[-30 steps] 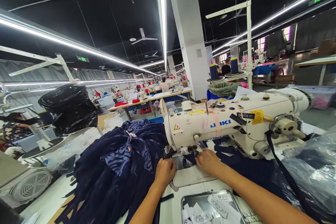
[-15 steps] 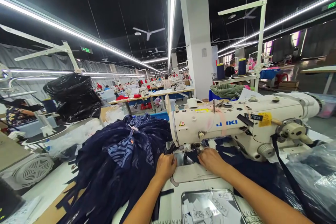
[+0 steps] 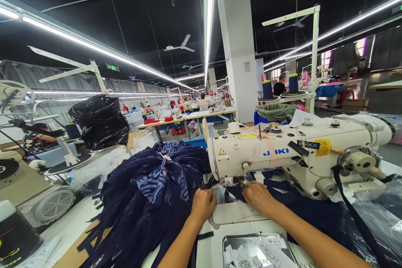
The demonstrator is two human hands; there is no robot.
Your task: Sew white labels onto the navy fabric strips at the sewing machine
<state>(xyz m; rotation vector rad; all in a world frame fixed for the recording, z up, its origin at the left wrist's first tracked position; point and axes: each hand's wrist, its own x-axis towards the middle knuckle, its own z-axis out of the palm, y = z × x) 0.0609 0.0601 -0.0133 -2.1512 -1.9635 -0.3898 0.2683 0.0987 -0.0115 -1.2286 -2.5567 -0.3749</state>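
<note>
- Lately, the view has swung slightly leftward, so the sewing machine (image 3: 251, 150) sits farther right in the frame; both hands have kept their places beside its head. I take this to mean that the work there is being held steady rather than moved on.
- The left hand (image 3: 203, 205), lower centre, lies palm down with fingers curled, at the left edge of the machine bed (image 3: 235, 214); its forearm rises from the bottom edge. Whether it grips anything, I cannot tell.
- The right hand (image 3: 259, 198) reaches in from the lower right, fingers bent together over the navy fabric (image 3: 236, 193). Its fingertips are partly hidden, so pinching or merely pressing is unclear.
- That fabric lies under the machine's head, between the hands.
- A navy garment pile (image 3: 125, 205) fills the lower left, just beside the left hand.
</note>
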